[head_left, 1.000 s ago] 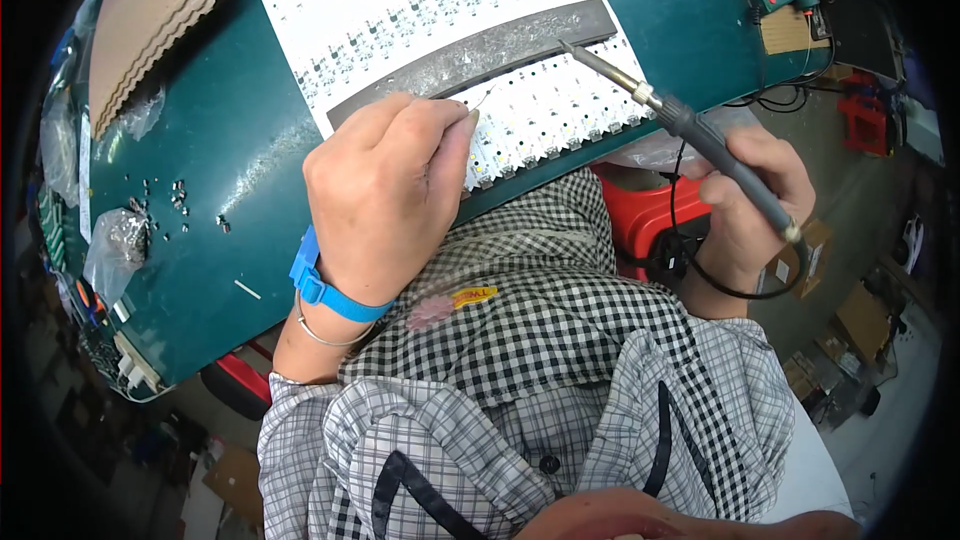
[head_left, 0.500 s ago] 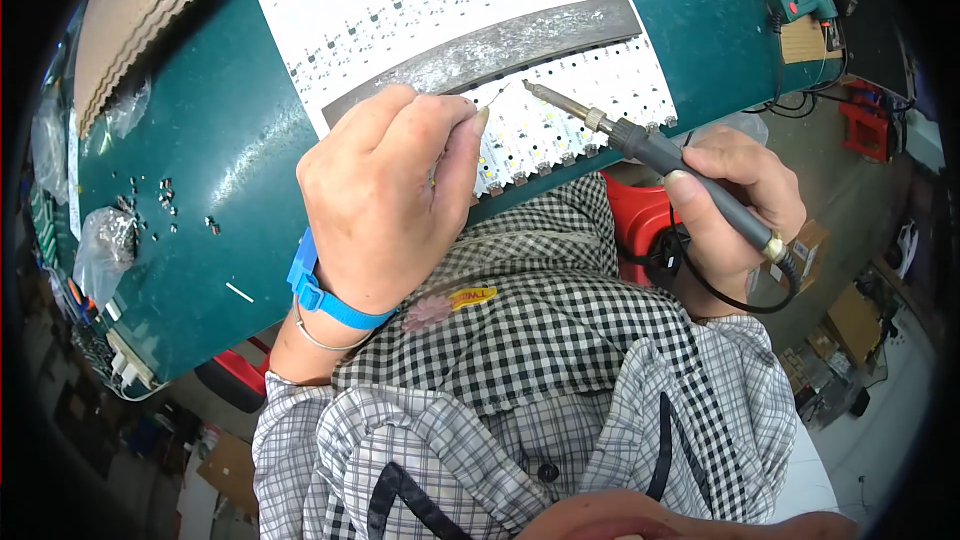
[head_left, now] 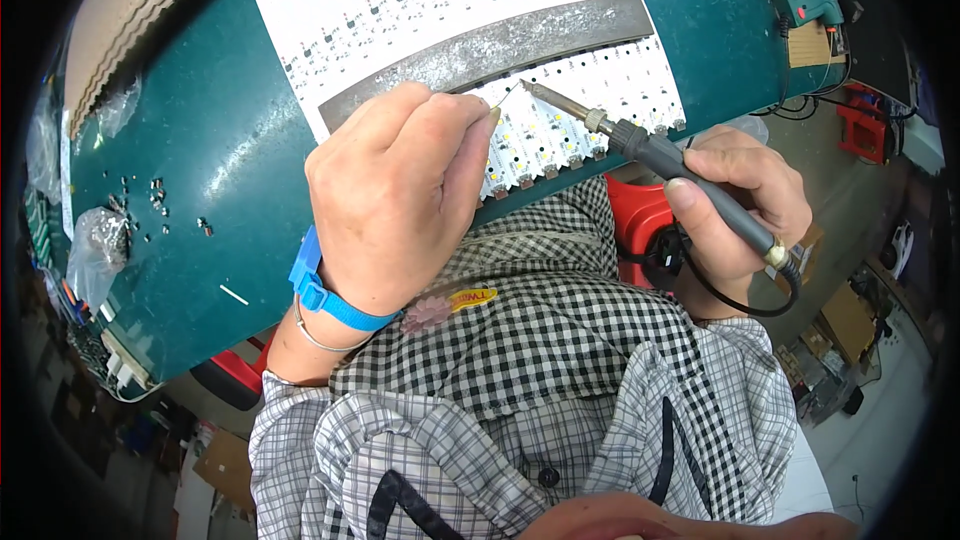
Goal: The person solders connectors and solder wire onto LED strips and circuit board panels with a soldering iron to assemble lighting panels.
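Observation:
My left hand point(head_left: 395, 195), with a blue wrist strap point(head_left: 335, 305) below it, pinches a thin solder wire point(head_left: 508, 96) between thumb and index finger. My right hand point(head_left: 745, 195) is wrapped around the dark grey handle of a soldering iron point(head_left: 655, 152). The iron's tip points left and down onto a white circuit board panel point(head_left: 630, 80) and meets the end of the wire, or nearly so. A curved grey metal bar point(head_left: 500, 45) lies across the panel, just beyond both hands. My left hand covers part of the bar and panel.
Stacked brown cardboard point(head_left: 125, 10) stands at the far left of the green table point(head_left: 220, 190). Small loose components point(head_left: 157, 195) and a plastic bag of parts point(head_left: 100, 245) lie on the left. A green glue gun point(head_left: 808, 5) lies far right. The iron's black cable point(head_left: 750, 312) loops below my right hand.
My left hand has shifted slightly right, bringing the solder wire's end closer to the iron's tip. The right hand holds the iron in nearly the same pose.

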Tool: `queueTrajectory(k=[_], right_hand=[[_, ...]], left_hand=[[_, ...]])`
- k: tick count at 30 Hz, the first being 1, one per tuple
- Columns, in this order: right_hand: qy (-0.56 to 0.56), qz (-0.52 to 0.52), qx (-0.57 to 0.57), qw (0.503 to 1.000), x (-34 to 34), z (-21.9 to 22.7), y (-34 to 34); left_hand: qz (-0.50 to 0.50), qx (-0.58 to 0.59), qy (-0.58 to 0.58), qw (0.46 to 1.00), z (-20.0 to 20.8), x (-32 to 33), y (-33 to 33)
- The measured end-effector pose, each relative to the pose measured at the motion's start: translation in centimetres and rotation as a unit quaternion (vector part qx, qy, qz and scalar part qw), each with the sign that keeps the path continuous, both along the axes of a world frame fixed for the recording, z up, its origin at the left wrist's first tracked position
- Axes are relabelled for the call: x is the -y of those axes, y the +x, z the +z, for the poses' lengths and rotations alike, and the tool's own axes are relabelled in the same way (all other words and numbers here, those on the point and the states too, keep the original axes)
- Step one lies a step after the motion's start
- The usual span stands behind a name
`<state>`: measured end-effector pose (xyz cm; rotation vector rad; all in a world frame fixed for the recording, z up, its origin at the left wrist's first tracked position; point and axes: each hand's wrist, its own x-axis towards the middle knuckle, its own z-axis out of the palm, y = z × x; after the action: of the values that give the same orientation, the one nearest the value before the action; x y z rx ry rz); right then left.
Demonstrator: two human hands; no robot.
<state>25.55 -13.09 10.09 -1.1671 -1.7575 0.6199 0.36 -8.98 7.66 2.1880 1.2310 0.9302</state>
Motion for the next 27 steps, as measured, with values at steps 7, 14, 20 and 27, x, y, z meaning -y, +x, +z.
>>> queueTrajectory(k=[7,14,20,27], right_hand=[[0.009,0.031,0.033,0.999,-0.2,0.4,-0.1],[0.019,0.056,0.067,0.996,-0.2,1.0,-0.2],[-0.032,-0.004,-0.08,0.996,1.2,0.9,0.5],[-0.032,0.025,-0.027,0.999,0.6,0.4,-0.3]], left_hand=[[0.001,-0.006,0.008,1.0,-0.7,0.1,0.2],[-0.004,0.003,0.012,1.0,-0.6,0.2,0.2],[0.017,0.008,-0.024,1.0,0.6,0.7,-1.1],[0.02,0.002,-0.04,0.999,0.3,0.8,-1.3]])
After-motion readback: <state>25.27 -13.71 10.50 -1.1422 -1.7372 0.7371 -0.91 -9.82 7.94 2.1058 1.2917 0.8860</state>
